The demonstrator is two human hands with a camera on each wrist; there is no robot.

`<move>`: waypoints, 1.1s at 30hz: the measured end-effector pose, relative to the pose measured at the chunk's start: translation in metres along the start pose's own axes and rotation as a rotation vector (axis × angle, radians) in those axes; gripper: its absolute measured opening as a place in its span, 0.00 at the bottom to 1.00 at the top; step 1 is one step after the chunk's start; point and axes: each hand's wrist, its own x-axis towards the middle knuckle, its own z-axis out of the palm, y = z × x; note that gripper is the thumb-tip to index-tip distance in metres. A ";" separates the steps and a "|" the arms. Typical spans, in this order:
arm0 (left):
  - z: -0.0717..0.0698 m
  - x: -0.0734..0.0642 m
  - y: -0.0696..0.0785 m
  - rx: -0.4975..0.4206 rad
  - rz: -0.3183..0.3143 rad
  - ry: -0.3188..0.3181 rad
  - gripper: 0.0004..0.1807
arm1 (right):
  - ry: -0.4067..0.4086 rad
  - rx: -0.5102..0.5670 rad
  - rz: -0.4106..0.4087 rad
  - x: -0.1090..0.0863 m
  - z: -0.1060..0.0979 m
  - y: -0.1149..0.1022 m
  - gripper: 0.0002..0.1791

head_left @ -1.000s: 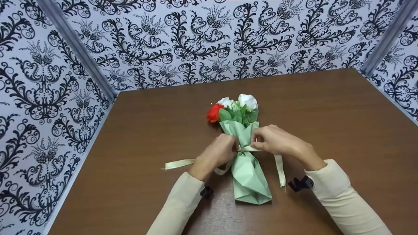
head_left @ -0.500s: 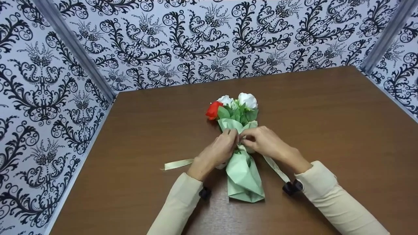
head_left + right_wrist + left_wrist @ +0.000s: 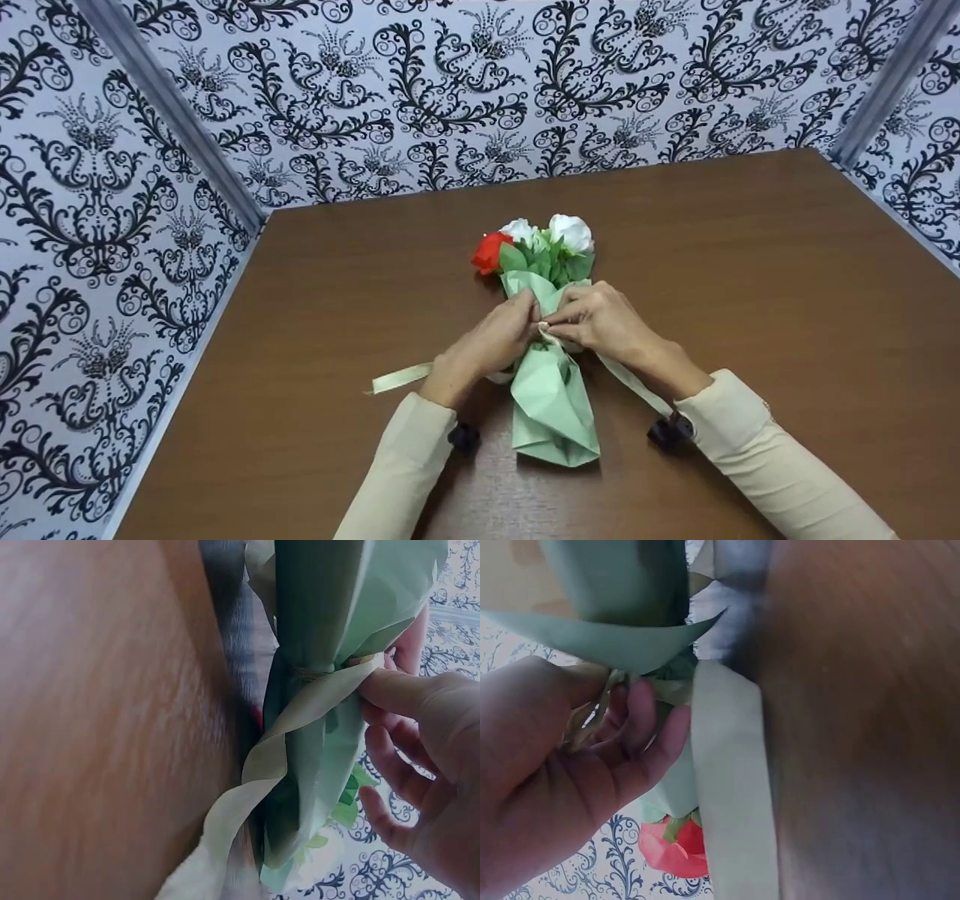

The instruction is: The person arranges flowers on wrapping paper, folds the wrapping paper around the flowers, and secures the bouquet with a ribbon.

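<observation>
A bouquet in pale green wrapping paper point(image 3: 555, 420) lies on the table, with a red rose point(image 3: 491, 253) and white flowers point(image 3: 571, 233) at its far end. A cream ribbon point(image 3: 401, 377) goes around its narrow waist. Over that waist my left hand point(image 3: 487, 341) pinches the ribbon between thumb and fingers. Close against it from the right, my right hand point(image 3: 611, 322) pinches ribbon too, its thumb on the band point(image 3: 315, 701) in the right wrist view. One loose tail extends left past my left wrist; another slants down toward my right cuff. Fingers partly hide the crossing.
The brown wooden table point(image 3: 337, 300) stretches around the bouquet. Black-and-white patterned panels point(image 3: 465, 97) stand along its back and sides. Dark wrist cameras point(image 3: 670, 433) hang below both cuffs.
My right hand has moved left to meet my left hand, so the ribbon stretch between them has shortened. The bouquet's lower end has shifted left. The right ribbon tail now slants outward.
</observation>
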 end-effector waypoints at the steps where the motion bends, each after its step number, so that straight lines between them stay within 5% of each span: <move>1: -0.001 0.000 0.000 -0.002 -0.002 -0.008 0.04 | 0.007 -0.009 -0.013 0.000 0.000 0.001 0.04; 7: -0.005 0.000 -0.003 -0.037 -0.037 -0.045 0.03 | -0.004 0.058 0.017 -0.001 0.000 0.002 0.03; 15: -0.008 0.000 -0.003 -0.099 -0.040 -0.064 0.06 | -0.159 0.183 0.277 0.002 -0.011 -0.001 0.03; 21: -0.009 0.000 -0.006 -0.114 -0.049 -0.072 0.06 | -0.239 0.150 0.401 0.003 -0.025 0.002 0.03; 33: -0.008 -0.001 0.003 -0.055 -0.037 -0.053 0.05 | -0.417 0.116 0.497 0.001 -0.040 0.004 0.09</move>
